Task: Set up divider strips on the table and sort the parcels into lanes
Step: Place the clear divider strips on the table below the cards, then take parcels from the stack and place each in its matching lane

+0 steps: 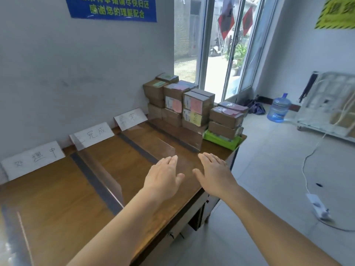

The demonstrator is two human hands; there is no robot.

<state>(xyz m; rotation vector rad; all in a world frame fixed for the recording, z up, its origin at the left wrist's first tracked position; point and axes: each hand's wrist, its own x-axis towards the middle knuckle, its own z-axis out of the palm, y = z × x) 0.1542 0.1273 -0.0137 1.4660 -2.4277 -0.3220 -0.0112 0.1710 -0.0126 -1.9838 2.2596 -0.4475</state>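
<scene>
The wooden bench (57, 198) fills the lower left of the frame, and see-through divider strips (103, 177) already stand on it, each on a dark gray base. One strip is near the lower left, one is in the middle (153, 143), and one more (178, 135) stands right beside the pile of boxes. So the strips look set up, and they cut the bench into lanes. The sorting does not look started, because no box lies in any lane yet. All the parcels (190, 106) are still stacked in a brown pile at the far end of the bench, near the middle of the frame, with pink, yellow and green stickers on them. Some sit on a flat green box (221, 141). Both hands are held out over the near edge of the bench, in the middle of the frame. The left hand (163, 175) is flat with straight fingers and holds nothing. The right hand (213, 169) is flat and spread too, and holds nothing. Three white paper signs (34, 160) lean on the wall at the back of the lanes. The left one seems to read 处理中, and the middle one (94, 134) ends in 完成. The third sign (130, 119) is too blurry to read. A blue poster (113, 8) at the top has white writing that ends in 感谢您的理解配合.
</scene>
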